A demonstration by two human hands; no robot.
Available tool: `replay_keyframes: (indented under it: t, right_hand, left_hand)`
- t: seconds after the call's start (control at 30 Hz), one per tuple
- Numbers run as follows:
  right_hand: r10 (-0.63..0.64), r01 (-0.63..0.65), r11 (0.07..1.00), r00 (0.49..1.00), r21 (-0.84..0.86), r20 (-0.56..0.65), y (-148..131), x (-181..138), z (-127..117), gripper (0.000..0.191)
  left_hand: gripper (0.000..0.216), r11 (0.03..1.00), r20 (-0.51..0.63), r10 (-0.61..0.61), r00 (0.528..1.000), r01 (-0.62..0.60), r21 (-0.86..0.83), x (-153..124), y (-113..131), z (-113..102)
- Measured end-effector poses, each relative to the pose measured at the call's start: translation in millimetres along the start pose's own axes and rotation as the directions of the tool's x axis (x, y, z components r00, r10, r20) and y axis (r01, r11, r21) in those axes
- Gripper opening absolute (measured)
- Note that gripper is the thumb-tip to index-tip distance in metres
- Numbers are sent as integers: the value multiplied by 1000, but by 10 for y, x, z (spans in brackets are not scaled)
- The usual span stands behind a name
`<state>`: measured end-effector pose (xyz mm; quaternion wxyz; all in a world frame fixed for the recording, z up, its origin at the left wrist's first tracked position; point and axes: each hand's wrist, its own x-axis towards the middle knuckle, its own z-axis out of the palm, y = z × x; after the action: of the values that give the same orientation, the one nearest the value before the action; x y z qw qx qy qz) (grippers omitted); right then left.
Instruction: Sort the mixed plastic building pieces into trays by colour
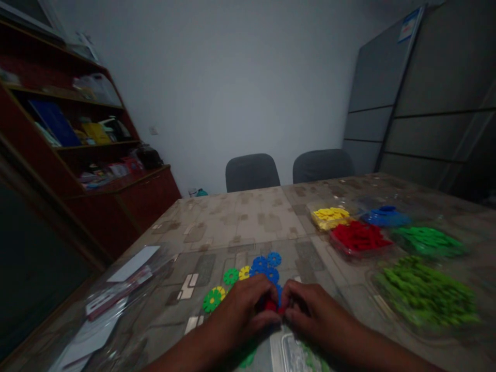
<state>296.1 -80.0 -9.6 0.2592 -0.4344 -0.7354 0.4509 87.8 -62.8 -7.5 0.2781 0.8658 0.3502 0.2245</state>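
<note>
My left hand [242, 307] and my right hand [310, 310] meet low in the middle of the table [248, 217], fingers curled and pinched together on a small red plastic piece [273, 306]. Just beyond the fingers lie joined snowflake-shaped discs: blue discs [266, 266], a yellow disc [244, 272], a green disc [231, 276] and a green-and-yellow pair [214, 298]. A bit of green shows under my left wrist [248, 357].
Clear trays at the right hold yellow pieces [330, 217], red pieces [358, 236], blue pieces [385, 216], dark green pieces [428, 240] and light green pieces [426, 294]. A plastic bag with cards [116, 294] lies left. Two grey chairs [251, 172] stand behind; a red shelf [77, 144] is at left.
</note>
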Motion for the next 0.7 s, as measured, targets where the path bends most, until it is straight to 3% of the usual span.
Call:
replay_keyframes:
  t: [0.13,0.37,0.5,0.6,0.7]
  right_hand:
    - [-33,31,999,999,-42,-36,107,15,-29,16]
    - [-92,80,981,994,-177,-58,164,8,66,30]
    - [-141,126,975,987,-182,-71,242,34,130,36]
    - [-154,137,964,986,-227,-61,210,33,126,27]
    - [-177,173,945,984,-279,13,83,29,124,36]
  left_hand:
    - [22,1000,-73,-26,997,27,9,-11,-67,81]
    - [31,996,-43,-84,996,83,-27,-99,-138,124]
    - [32,996,-57,-80,995,78,-33,-61,-64,2]
    - [13,994,-172,-110,979,112,3,-38,-59,-160]
    - [14,989,-262,-144,954,145,-15,-26,-132,-287]
